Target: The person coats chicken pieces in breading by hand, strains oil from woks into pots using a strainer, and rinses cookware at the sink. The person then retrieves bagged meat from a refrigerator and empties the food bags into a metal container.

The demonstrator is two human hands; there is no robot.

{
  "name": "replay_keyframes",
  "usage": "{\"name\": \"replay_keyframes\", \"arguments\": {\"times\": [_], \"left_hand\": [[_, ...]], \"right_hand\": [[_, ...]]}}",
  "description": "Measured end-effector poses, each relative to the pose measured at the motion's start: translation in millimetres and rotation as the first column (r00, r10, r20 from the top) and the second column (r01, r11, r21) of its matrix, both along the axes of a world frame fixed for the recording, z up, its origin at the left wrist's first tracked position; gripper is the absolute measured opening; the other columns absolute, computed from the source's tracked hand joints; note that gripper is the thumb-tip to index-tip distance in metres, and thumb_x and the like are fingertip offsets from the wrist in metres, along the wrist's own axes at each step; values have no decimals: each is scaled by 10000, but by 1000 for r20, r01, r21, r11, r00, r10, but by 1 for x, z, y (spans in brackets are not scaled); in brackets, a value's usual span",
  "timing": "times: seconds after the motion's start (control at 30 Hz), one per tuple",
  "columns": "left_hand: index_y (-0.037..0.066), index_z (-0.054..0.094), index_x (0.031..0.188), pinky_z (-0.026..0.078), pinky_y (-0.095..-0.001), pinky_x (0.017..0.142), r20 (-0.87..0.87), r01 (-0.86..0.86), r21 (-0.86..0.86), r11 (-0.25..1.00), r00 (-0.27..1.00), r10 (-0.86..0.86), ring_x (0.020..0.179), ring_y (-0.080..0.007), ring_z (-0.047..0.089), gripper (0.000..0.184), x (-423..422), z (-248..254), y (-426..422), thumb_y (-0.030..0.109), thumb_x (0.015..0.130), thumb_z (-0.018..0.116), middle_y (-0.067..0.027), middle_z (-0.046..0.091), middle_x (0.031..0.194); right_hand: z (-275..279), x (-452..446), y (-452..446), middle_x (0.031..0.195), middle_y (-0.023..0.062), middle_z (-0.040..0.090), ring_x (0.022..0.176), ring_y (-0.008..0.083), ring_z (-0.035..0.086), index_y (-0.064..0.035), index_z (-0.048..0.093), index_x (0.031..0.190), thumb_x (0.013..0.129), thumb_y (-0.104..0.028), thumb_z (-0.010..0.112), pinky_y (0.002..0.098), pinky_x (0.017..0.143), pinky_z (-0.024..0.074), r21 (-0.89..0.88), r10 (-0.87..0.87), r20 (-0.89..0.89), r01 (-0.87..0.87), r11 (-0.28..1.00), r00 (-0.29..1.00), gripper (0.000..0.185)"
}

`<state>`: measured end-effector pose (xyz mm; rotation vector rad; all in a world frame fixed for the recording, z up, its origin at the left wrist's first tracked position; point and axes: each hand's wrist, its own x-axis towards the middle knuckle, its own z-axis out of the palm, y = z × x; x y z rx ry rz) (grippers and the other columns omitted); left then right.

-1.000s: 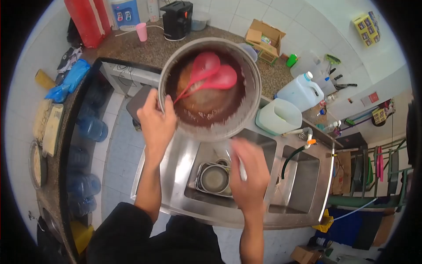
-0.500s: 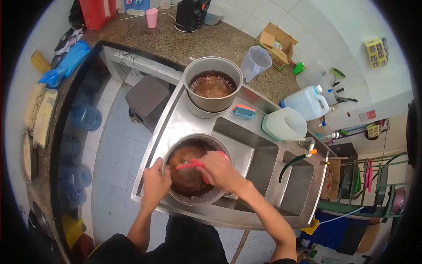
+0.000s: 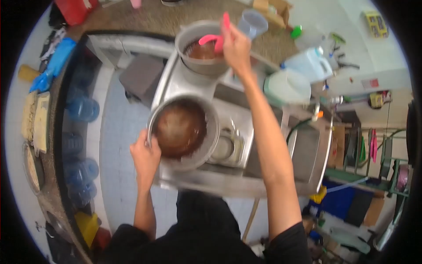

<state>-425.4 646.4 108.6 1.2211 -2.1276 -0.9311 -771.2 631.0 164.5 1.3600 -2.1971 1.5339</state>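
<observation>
A large metal pot (image 3: pixel 212 127) with brown residue inside stands on the steel sink's near left side. My left hand (image 3: pixel 146 151) is closed on the pot's left rim. In my right hand (image 3: pixel 236 49), raised at the far pot's right side, is a pink hooked plastic tool (image 3: pixel 226 27). Its hooked end hangs over the opening of that second metal pot (image 3: pixel 204 67), which also has brown liquid or residue in it. My right fingers wrap round the tool, whose exact kind is unclear.
A metal container (image 3: pixel 224 148) lies in the sink basin right of the near pot. Beyond are a whitish plastic jug (image 3: pixel 288 88), a large bluish bottle (image 3: pixel 311 62), a clear pitcher (image 3: pixel 252 24) and the tap hose (image 3: pixel 301 123). A dark stool (image 3: pixel 141 78) stands on the floor.
My right hand has lifted the pink tool out of the near pot and carried it over to the far pot. My left hand stays on the near pot's rim. The view has shifted.
</observation>
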Motion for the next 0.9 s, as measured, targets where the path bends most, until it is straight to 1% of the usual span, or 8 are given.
{"name": "replay_keyframes", "arguments": {"times": [0.07,0.2,0.3,0.47,0.53,0.7,0.77,0.9], "left_hand": [[-53,600,955,421,-375,477,-54,37,-68,997,998,-40,488,-317,556,164,-16,-6,12,12,807,581,-241,535,626],[-51,571,837,445,-341,479,-104,154,-181,971,979,-174,478,-284,549,84,-54,-18,34,-21,763,596,-238,644,808],[20,404,626,429,-285,443,-194,286,-477,831,888,-417,453,-196,518,226,-85,-33,40,-56,636,618,-186,632,1192],[43,313,546,346,-263,401,-115,382,-763,521,713,-691,420,-146,406,303,-130,-49,41,37,511,614,-152,673,1132],[54,305,549,323,-264,404,-28,353,-884,306,614,-789,438,-159,389,310,-144,-38,45,61,510,613,-136,692,1089],[82,318,558,416,-276,554,57,322,-932,166,584,-810,651,-229,548,337,-155,-9,71,69,477,645,-77,710,1061],[81,328,592,434,-294,633,94,302,-948,98,565,-820,712,-245,554,325,-160,7,89,26,501,634,-88,706,1068],[89,360,628,435,-305,668,97,203,-979,24,565,-819,756,-258,556,326,-169,37,135,17,521,659,-73,705,1072]], "right_hand": [[1,4,26,682,160,616,578,238,607,-31,664,1017,949,-197,538,352,563,459,-212,-47,-84,28,977,995,219],[24,31,137,880,121,702,751,184,660,-32,655,1066,975,-161,513,306,710,495,-150,-208,0,206,967,978,212],[-4,61,240,988,130,709,919,171,663,21,629,1092,993,-142,481,293,856,480,-156,-410,104,422,893,906,242],[-64,155,421,948,149,704,908,190,663,36,626,1110,1001,-163,462,318,818,496,311,-764,130,705,637,633,280],[-88,201,483,945,174,702,905,223,678,42,615,1122,993,-172,472,335,807,504,425,-850,147,744,516,506,287],[-155,317,600,913,169,699,857,234,682,32,615,1134,997,-191,459,343,786,511,487,-956,217,827,280,195,305],[-196,369,640,873,155,698,816,236,684,23,620,1124,1000,-212,450,345,746,520,538,-962,274,830,145,-10,315],[-298,508,710,783,138,687,701,237,664,-5,658,1036,985,-280,469,358,648,513,671,-955,225,742,7,-195,338]]}}
